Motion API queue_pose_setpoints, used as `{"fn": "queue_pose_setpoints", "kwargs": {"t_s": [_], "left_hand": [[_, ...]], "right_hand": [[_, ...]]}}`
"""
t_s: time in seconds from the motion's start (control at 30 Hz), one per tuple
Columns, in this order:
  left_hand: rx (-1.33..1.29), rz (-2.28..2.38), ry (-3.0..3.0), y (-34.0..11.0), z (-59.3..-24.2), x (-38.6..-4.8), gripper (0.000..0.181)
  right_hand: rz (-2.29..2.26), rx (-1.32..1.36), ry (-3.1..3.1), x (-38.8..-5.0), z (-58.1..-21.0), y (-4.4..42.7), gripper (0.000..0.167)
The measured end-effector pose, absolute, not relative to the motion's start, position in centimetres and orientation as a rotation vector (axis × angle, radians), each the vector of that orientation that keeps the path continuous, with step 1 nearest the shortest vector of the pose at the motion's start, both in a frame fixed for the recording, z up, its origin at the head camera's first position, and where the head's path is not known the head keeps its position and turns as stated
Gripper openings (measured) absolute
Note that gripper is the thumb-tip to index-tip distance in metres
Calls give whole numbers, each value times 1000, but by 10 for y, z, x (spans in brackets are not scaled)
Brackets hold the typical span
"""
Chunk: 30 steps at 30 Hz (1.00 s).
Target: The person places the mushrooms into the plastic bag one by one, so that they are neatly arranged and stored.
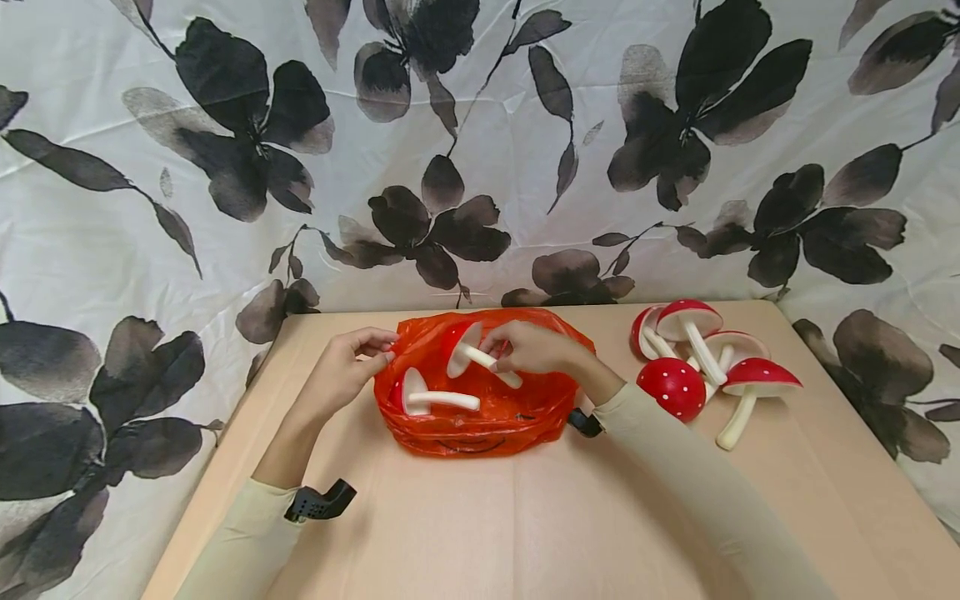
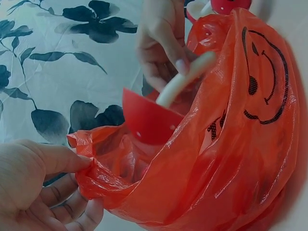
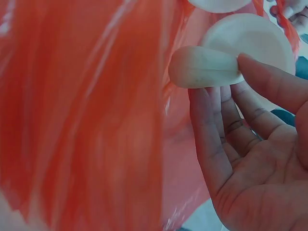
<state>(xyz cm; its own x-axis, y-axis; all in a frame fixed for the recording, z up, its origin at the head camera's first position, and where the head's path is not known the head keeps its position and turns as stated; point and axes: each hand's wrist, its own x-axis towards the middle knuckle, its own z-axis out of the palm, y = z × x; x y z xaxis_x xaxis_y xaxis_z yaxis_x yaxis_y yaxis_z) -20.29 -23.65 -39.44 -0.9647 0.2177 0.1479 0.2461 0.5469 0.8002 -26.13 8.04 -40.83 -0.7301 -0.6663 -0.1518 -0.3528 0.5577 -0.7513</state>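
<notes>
On your worktop (image 1: pixel 450 517), the orange-red bag (image 1: pixel 495 429) lies left of the mushroom pile (image 1: pixel 708 365), whose overlapping caps make counting hard. Your left hand (image 1: pixel 345 367) pinches the bag's left rim, apparently holding the mouth wide; your right hand (image 1: pixel 534 346) grips one mushroom (image 1: pixel 477 357) by its stem, thumb against fingers, beside another mushroom (image 1: pixel 438 400) inside, while folds hide the bag's depths.

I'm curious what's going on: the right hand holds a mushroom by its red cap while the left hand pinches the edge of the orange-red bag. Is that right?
Not quite: the right hand holds the mushroom by its pale stem, not its red cap, as the right wrist view shows. The left hand does pinch the edge of the bag.
</notes>
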Motion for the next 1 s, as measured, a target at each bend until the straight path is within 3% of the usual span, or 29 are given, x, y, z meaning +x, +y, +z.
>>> {"fn": "queue_pose_setpoints", "kwargs": {"t_s": [1.0], "left_hand": [[-432,-1436,-2721,-231,-393,-203,23]], "right_hand": [[-809,-813,2420,-277,-421,22,12]]}}
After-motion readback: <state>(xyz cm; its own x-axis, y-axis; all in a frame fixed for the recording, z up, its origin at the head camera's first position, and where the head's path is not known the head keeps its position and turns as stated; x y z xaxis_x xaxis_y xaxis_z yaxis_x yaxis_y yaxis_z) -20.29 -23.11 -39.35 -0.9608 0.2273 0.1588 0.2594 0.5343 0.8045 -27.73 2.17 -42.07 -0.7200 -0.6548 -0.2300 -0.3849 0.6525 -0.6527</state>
